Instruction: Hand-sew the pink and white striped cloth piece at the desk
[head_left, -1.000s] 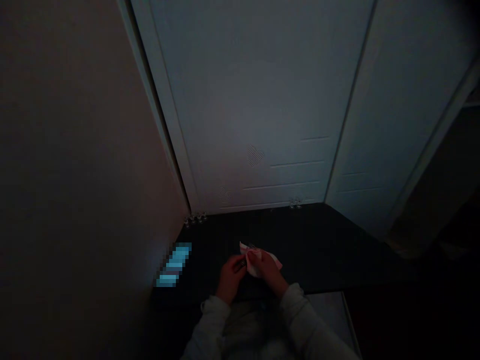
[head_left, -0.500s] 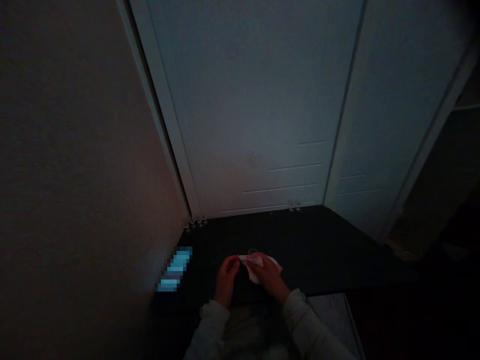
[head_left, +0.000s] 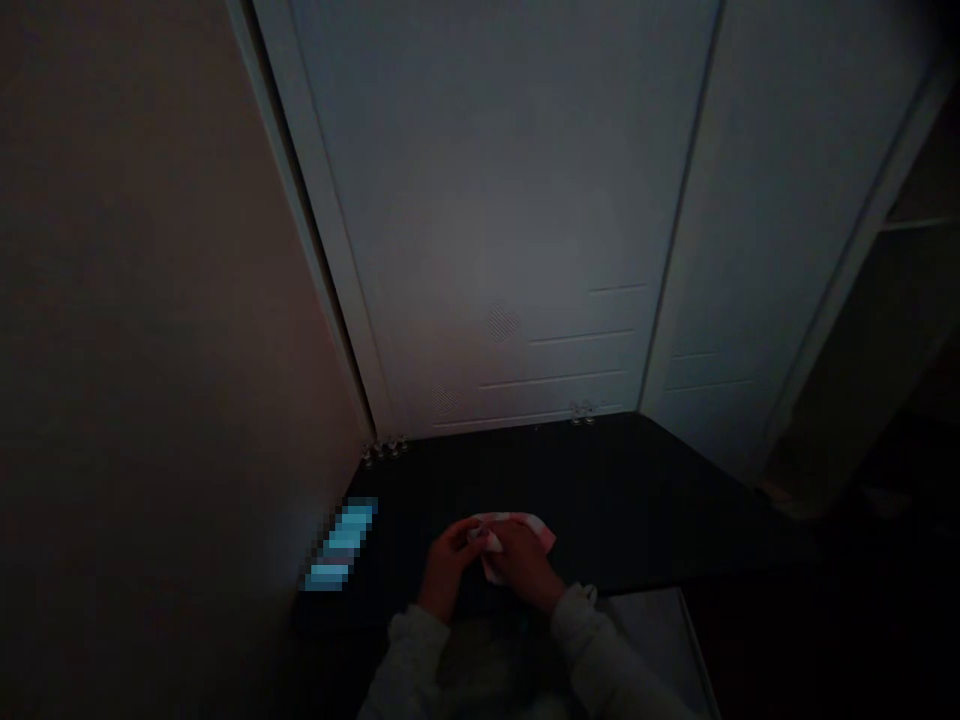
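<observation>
1. A tall, pale grey-white panel (head_left: 487,200) with engraved lines and hatched hearts fills the upper middle of the frame.
2. A dim, brownish, plain wall (head_left: 150,350) takes up the left side, meeting the panel along a dark gap.
3. A second pale panel (head_left: 772,200) stands at the upper right, angled away and bearing a few engraved lines.
4. A flat, black tabletop (head_left: 637,520) spreads across the lower middle, its back edge along the foot of the first panel.
5. Two loose, light-coloured sleeves, left (head_left: 412,650) and right (head_left: 600,640), enter from the bottom of the frame.
6. A pale, flat, rectangular surface with a raised rim (head_left: 656,630) shows at the lower right, below the tabletop's front edge.
7. A bright bluish, pixelated oblong (head_left: 341,545) lies at the lower left, beside the wall.
8. The right hand (head_left: 521,560) covers much of the cloth, fingers bent and gripping it; the left hand (head_left: 445,565) pinches its left end with curled fingers.
9. The soft pink-and-white cloth (head_left: 541,530) is at lower centre, between and under both hands, bunched on the left; a small greyish patch there is too dark to identify.
10. Small, clear, shiny pieces stand along the tabletop's back edge: a cluster (head_left: 384,449) at the left corner and a pair (head_left: 583,412) further right.
</observation>
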